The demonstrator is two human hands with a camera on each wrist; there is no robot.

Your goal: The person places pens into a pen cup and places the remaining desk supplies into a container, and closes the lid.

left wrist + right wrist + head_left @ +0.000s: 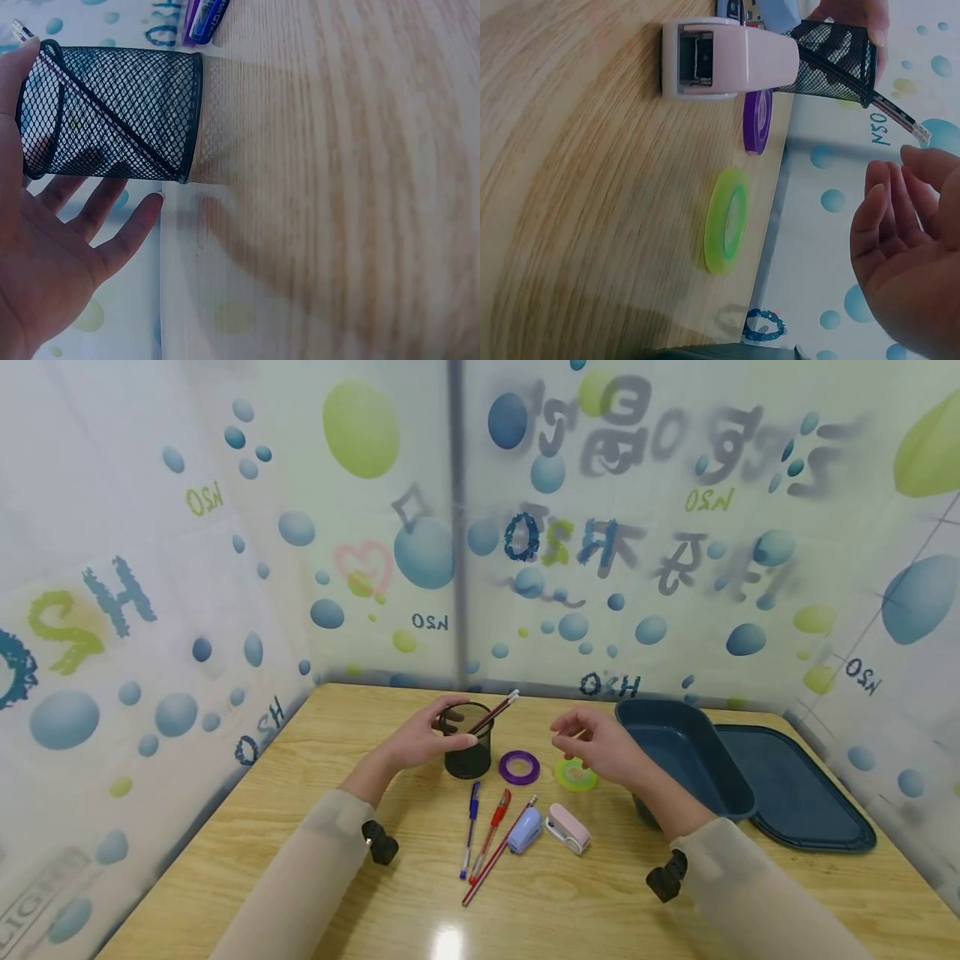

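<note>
My left hand (pixel 427 735) is at a black mesh pen cup (pixel 468 762), its thumb by the rim and its fingers spread along the far side; whether they press the mesh I cannot tell. Striped pencils (pixel 497 713) with pale eraser ends lean in the upright cup. My right hand (pixel 603 747) hovers above a yellow-green tape roll (pixel 576 785), fingers loosely bent around nothing. Left of that roll lies a purple tape roll (pixel 520 768). Nearer me are a blue pen (pixel 472 818), a red pen (pixel 495 831) and a striped pencil (pixel 495 864).
A lavender stapler (pixel 525 831) and a pink stapler (pixel 567 828) lie beside the pencil on the wooden table (pixel 360 893). At the right stands a deep dark-blue bin (pixel 731 768), overlapping a flat dark tray (pixel 817 789). Patterned curtains (pixel 375 568) rise behind the table.
</note>
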